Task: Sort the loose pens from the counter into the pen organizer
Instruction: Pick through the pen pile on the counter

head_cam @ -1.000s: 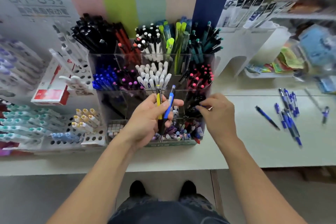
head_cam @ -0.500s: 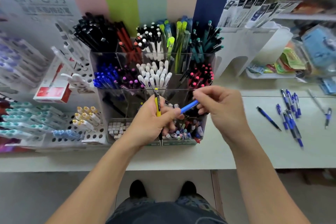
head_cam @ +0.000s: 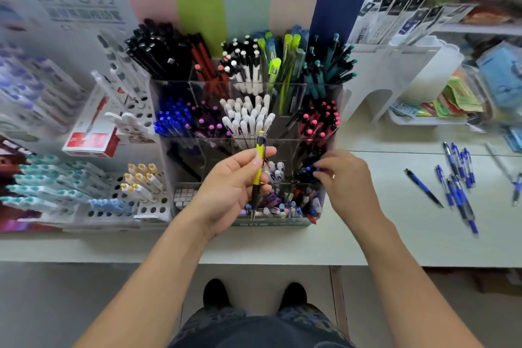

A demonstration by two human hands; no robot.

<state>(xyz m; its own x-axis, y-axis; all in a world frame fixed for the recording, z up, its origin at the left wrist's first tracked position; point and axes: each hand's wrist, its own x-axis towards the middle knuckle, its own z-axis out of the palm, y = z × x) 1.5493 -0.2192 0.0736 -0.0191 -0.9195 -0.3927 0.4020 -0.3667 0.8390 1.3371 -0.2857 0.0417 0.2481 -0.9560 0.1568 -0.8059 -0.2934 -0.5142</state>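
A clear tiered pen organizer point(head_cam: 180, 155) full of sorted pens stands on the white counter point(head_cam: 395, 234). My left hand point(head_cam: 228, 186) holds a yellow and black pen point(head_cam: 258, 175) upright in front of the organizer. My right hand point(head_cam: 344, 178) pinches a blue pen point(head_cam: 312, 169) by its top end over a right-hand compartment that holds dark blue pens; most of that pen is hidden in the compartment. Several loose blue pens point(head_cam: 457, 181) lie on the counter to the right.
A white holed rack point(head_cam: 135, 200) with teal, yellow and light blue markers stands left of the organizer, beside a red and white box point(head_cam: 90, 141). A white divider stand point(head_cam: 389, 76) and a tray of packets point(head_cam: 440, 110) are at the back right. My shoes point(head_cam: 254, 294) show below the counter edge.
My right hand took the blue pen out of my left hand and moved it right and down into the organizer's right compartment. My left hand keeps only the yellow pen.
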